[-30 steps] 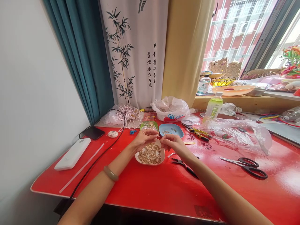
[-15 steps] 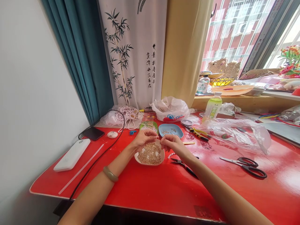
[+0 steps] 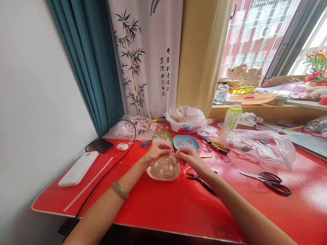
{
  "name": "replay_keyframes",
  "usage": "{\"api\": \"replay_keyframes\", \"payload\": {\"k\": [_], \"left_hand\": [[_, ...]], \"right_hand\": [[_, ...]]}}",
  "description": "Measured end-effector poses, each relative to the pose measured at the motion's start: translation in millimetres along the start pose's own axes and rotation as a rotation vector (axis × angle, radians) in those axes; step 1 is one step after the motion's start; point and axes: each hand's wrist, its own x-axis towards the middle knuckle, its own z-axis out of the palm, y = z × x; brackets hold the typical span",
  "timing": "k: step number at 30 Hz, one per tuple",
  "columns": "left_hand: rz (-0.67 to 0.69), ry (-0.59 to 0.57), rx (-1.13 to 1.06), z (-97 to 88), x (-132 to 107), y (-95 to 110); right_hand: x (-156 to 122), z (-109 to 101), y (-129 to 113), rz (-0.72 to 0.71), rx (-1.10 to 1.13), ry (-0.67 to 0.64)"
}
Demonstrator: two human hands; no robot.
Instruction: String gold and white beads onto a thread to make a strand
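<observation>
My left hand (image 3: 158, 152) hovers over the upper edge of a cream dish (image 3: 163, 179) of small gold beads (image 3: 163, 167), thumb and fingertips pinched together. Facing it, my right hand (image 3: 187, 157) is pinched too, just above the dish's right rim. Only a small gap lies between the two sets of fingertips. Whatever they grip is too tiny to name. Behind the hands stand a green dish (image 3: 162, 137) with pale and gold beads and a blue dish (image 3: 192, 140) with a few gold pieces. A short string of white beads (image 3: 187, 169) lies below my right hand.
Black-handled pliers (image 3: 201, 183) lie partly under my right forearm, with yellow-black pliers (image 3: 217, 145) beyond. Scissors (image 3: 270, 181) are at the right. A phone (image 3: 102, 145), white power bank (image 3: 78, 169) and black cable (image 3: 107, 170) occupy the left. Plastic bags (image 3: 260, 144) and a bottle (image 3: 233, 115) stand behind.
Both hands stay almost in place, still pinched close together above the cream dish. The view has shifted very slightly; nothing on the table has visibly moved.
</observation>
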Motion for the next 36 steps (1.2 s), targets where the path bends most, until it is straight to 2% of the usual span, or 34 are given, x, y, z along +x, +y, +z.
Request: {"api": "replay_keyframes", "payload": {"k": [10,36], "left_hand": [[0.047,0.003,0.03,1.3,-0.9,1.8],[0.055,0.0,0.035,1.4,-0.9,-0.3]], "right_hand": [[2.6,-2.6,4.4,-0.037,-0.043,-0.023],[3.2,-4.5,6.2,-0.083,-0.093,-0.056]]}}
